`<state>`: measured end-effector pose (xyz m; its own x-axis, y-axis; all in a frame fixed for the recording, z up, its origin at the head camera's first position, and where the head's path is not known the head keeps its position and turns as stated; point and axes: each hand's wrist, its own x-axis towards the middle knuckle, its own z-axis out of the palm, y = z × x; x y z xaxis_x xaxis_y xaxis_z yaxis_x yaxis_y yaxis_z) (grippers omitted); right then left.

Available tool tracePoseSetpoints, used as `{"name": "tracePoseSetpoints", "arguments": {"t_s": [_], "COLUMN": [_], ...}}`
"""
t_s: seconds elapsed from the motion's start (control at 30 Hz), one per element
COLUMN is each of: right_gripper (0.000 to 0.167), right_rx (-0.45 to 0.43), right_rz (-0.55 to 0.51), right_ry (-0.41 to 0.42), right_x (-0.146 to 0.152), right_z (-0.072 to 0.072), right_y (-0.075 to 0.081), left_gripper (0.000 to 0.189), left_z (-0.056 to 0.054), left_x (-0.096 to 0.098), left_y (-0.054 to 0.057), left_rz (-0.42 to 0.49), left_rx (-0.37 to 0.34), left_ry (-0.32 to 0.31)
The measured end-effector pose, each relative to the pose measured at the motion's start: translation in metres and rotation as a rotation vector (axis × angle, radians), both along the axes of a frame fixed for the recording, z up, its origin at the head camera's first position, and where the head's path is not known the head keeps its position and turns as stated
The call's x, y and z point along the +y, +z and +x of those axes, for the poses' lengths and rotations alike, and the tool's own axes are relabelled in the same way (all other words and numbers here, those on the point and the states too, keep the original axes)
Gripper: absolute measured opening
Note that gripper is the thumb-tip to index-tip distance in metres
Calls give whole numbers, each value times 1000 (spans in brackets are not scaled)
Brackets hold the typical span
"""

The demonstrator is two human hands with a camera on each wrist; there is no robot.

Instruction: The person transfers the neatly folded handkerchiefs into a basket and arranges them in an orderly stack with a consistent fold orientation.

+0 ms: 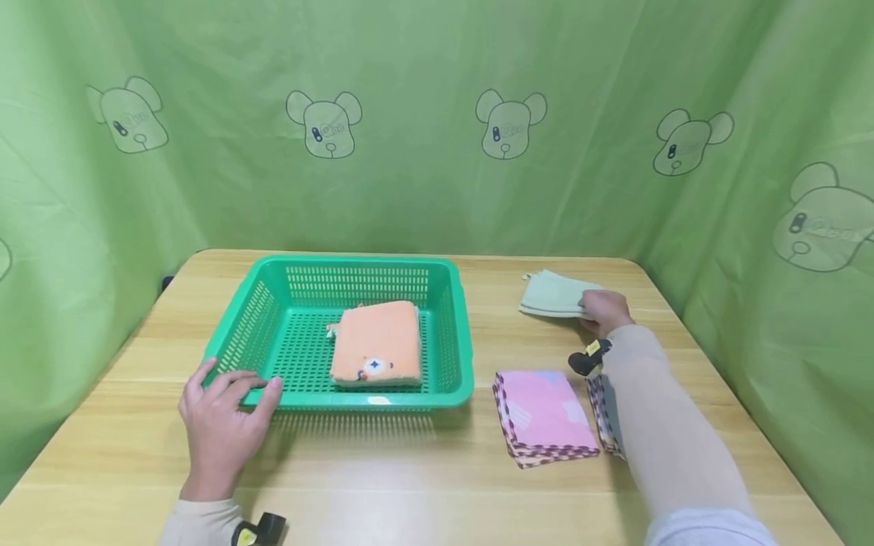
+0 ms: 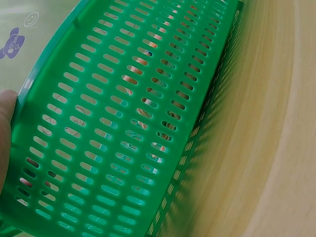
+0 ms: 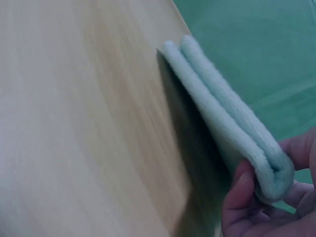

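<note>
Pinching folded mint-green cloth

The basket is smooth plastic with a light gloss, its walls pierced with slots. The pale green towel looks like soft, matt cloth with a fuzzy nap. The peach towel is matt and plush-looking. The pink cloth appears matt, with a stitched edge. The counter shows smooth wood grain with a faint sheen; the curtain is creased, slightly shiny fabric.
</note>
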<state>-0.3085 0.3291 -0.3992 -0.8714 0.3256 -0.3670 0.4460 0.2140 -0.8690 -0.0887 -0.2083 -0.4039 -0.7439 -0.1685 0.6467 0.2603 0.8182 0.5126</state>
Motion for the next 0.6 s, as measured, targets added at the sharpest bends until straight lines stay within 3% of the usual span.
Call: {"name": "tracePoseSetpoints", "arguments": {"t_s": [0.23, 0.6], "right_gripper": [67, 64], "right_rx": [46, 175], "right_rz": [-106, -202], "right_ry": [82, 44], "right_x": [-11, -19], "right_z": [0, 0], "right_y": [8, 12], "left_gripper": [34, 34], "left_z": [-2, 0], "left_x": [0, -1], "left_y": [2, -1], "left_rz": [-6, -3], "left_rx": [5, 9], "left_ry": [-4, 0]}}
